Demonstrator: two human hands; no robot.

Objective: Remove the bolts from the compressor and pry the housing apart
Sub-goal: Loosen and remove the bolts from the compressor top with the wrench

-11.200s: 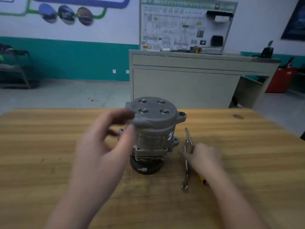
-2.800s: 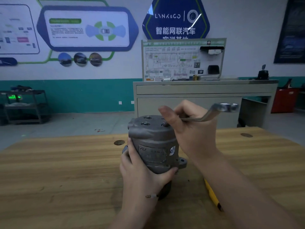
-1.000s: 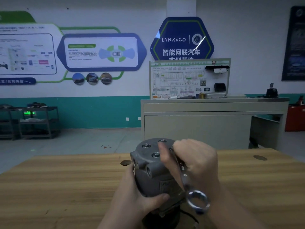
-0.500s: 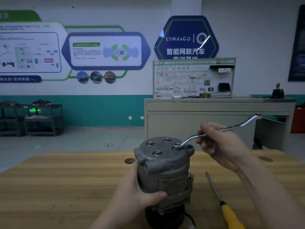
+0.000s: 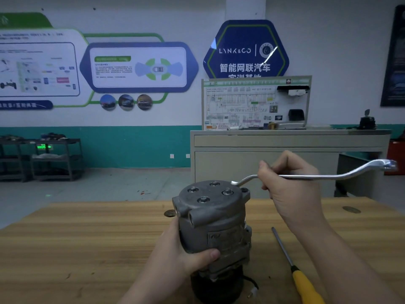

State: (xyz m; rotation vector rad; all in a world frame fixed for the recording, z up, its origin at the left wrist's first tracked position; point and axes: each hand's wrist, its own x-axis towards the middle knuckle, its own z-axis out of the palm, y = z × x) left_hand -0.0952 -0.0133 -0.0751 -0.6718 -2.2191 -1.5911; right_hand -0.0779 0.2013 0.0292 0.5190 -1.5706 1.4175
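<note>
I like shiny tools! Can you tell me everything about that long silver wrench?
The wrench is a long, thin bar of shiny silver metal with a bend near each end. Its far ring end sticks out to the right in the air. Its near end hangs just above the back edge of the grey compressor top, apparently off the bolts. The right hand grips it near that end.

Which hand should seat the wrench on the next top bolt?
Right. The right hand already grips the wrench, whose ring end hangs just above the compressor top, near the bolts. The left hand is wrapped round the housing, steadying it upright on the table.
</note>
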